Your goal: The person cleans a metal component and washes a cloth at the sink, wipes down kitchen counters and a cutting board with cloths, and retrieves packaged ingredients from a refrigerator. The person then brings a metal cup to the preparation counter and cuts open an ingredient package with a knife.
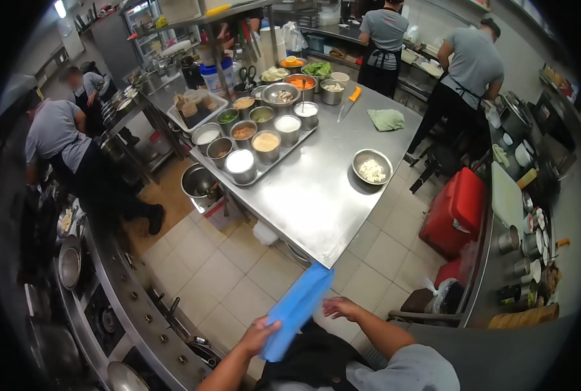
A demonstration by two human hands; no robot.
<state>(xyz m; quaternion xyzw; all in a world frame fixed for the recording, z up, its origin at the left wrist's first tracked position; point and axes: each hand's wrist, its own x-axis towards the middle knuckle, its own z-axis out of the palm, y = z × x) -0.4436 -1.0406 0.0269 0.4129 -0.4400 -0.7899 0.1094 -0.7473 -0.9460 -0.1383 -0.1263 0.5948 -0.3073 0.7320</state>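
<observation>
A long blue cloth or sheet hangs between my body and the near corner of the steel table, its far end at that corner. My left hand grips its lower left edge, fingers wrapped round it. To the right of the blue piece, my right hand is held out with its fingers apart and nothing in it. A metal bowl with white pieces stands on the table's right side. Behind it lie a green cloth and a knife with an orange handle.
A tray of metal containers fills the table's left part. Stoves run along the left. A red cooler and a counter stand at the right. Two people work at the back right, others at the left.
</observation>
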